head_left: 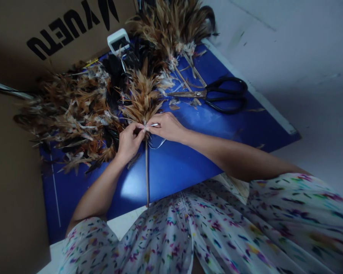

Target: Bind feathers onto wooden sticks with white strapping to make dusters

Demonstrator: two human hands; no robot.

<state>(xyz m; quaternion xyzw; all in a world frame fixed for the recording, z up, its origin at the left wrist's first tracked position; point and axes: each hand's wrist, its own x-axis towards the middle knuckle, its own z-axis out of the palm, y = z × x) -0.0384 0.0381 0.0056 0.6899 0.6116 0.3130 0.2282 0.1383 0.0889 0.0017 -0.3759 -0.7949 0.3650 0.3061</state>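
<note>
A feather duster point(143, 95) of brown feathers on a thin stick point(147, 171) lies with its handle toward me. Where feathers meet stick, my left hand point(130, 140) is closed in a pinch. My right hand point(168, 126) pinches a white string point(157, 145) at the same spot, fingertips close to the left ones. A loop of the string hangs below the right fingers. What exactly lies between the fingertips is partly hidden. To the right, black-handled scissors point(211, 94) rest on the blue table with blades pointing left.
Loose brown and black feathers point(74, 110) are heaped on the left of the blue table point(183, 167). Several finished-looking feather bundles on sticks point(171, 26) lie at the back. A white device point(118, 40) stands before a cardboard box point(82, 38); a wall is at right.
</note>
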